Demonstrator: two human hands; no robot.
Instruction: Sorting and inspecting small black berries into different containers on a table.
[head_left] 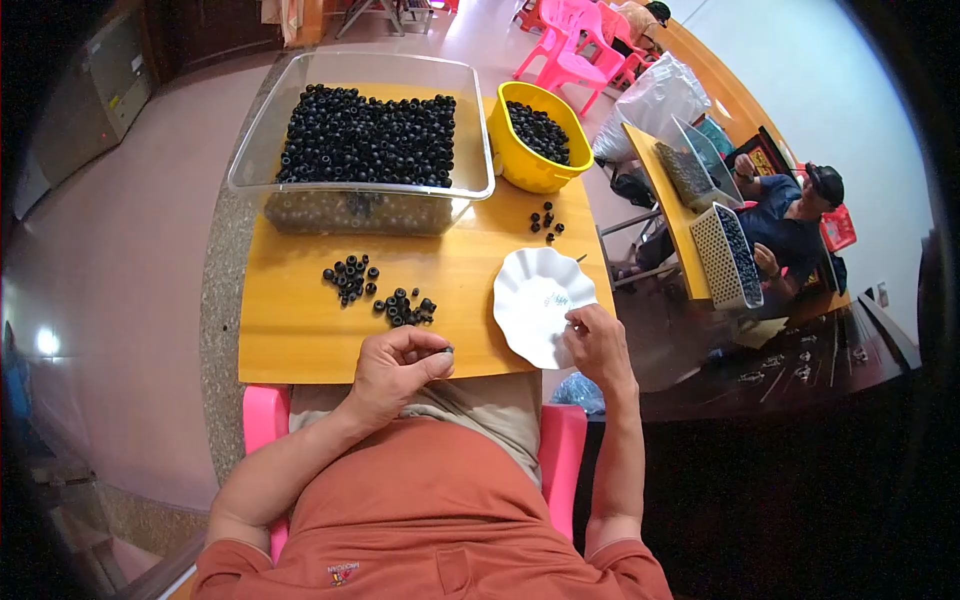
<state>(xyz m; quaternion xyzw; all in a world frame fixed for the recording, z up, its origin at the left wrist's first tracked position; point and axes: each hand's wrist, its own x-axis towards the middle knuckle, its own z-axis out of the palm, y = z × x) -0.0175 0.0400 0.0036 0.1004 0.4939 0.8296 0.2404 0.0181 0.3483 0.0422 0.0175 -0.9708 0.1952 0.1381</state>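
My left hand (402,368) is above the near edge of the table, thumb and forefinger pinched on a small black round piece (448,350). Over the right rim of a white scalloped plate (518,305), my right hand (600,345) has its fingertips pressed together; what they hold, if anything, is too small to tell. A few tiny pale bits (556,299) lie in the plate. Two loose clusters of black ring-shaped pieces lie on the table: a farther cluster (350,279) and a nearer cluster (404,308) beside my left hand.
A large clear plastic bin (362,212) of black pieces stands at the back, with a yellow basket (540,172) of them to its right. Several loose pieces (546,222) lie before the basket. At right, another person (790,225) sits by a perforated white basket (718,262).
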